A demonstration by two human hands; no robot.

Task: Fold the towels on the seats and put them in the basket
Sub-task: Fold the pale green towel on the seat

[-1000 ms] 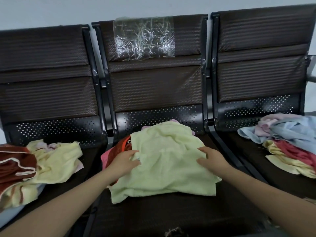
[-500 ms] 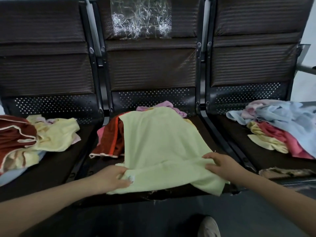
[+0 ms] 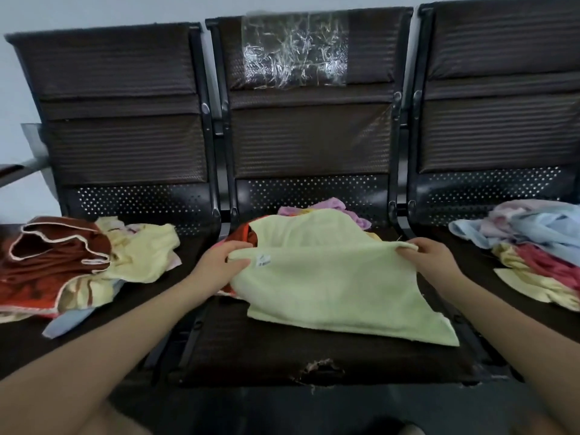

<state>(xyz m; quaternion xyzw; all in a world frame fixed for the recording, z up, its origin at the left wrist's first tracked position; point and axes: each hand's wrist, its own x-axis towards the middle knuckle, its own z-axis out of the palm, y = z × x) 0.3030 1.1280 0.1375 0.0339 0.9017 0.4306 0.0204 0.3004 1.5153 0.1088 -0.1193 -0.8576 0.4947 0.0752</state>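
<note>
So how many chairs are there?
3: the left seat holding a towel pile, the middle seat behind the yellow towel, and the right seat, partly cut off. More may sit outside the view.

Dim, flat indoor light, wide-angle bowing at the edges, glare on plastic film (image 3: 295, 48).
</note>
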